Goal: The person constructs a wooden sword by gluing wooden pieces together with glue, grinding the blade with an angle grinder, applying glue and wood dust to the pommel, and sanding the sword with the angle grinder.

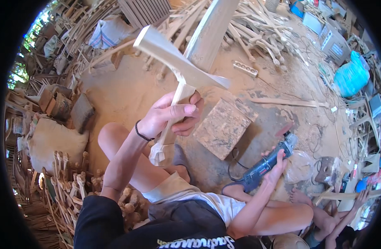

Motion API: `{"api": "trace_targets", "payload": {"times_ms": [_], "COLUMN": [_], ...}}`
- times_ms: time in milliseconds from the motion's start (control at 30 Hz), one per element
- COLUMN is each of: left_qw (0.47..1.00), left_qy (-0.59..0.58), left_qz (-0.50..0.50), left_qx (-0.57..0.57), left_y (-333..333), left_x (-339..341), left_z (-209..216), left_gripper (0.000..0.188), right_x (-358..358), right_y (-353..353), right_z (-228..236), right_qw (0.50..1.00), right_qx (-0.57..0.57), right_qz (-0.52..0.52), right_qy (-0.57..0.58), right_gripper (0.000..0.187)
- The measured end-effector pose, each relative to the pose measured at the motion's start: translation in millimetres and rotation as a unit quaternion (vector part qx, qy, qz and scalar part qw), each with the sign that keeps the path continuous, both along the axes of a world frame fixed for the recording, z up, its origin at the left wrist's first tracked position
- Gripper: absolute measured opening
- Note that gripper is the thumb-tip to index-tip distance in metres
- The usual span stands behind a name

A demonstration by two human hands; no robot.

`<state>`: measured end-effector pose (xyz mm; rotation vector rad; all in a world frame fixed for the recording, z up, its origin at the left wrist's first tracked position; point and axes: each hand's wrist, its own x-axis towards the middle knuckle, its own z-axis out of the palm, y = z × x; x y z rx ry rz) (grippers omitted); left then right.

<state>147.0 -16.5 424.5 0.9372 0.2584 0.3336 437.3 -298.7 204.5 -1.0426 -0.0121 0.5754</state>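
Observation:
My left hand (174,114) is wrapped round the shaft of a pale carved wooden piece (169,54), held up in front of me. Its upper end flares into a broad curved crosspiece, and a knobby carved end points down near my knee. At the right, my right hand (276,164) grips the body of a blue-grey angle grinder (261,167). A reddish disc (284,129) sits at the grinder's far end, apart from the wood. Whether the disc spins I cannot tell. A square wooden block (223,128) stands on the floor between my hands.
Behind the carved piece rises a wide plank (211,35). Piled carved sticks (265,37) lie beyond, with more knobbed sticks (76,186) at my left. A power strip (245,69) and a turquoise bag (352,74) are to the right. Another person's hand (361,199) touches wood at lower right.

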Motion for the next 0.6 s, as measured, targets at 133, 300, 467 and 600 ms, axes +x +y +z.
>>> {"api": "trace_targets", "payload": {"times_ms": [133, 300, 467, 600], "left_qw": [0.978, 0.951, 0.986, 0.987], "left_qy": [-0.086, -0.126, -0.057, 0.035], "left_qz": [-0.063, -0.064, 0.022, 0.157], "left_qx": [-0.178, -0.274, -0.156, 0.02], "left_y": [-16, -24, -17, -23], "left_x": [16, 42, 42, 40], "left_z": [-22, -58, -66, -67], "left_gripper": [0.015, 0.011, 0.011, 0.016], "right_x": [-3, -5, -4, -2], "right_y": [-1, -4, -7, 0], "right_z": [-2, 8, 13, 10], "right_qw": [0.999, 0.998, 0.999, 0.998], "right_qx": [-0.009, 0.021, -0.034, -0.047], "right_qz": [0.005, 0.012, 0.02, 0.043], "right_qy": [0.036, 0.05, 0.016, 0.01], "right_gripper": [0.037, 0.037, 0.041, 0.042]}}
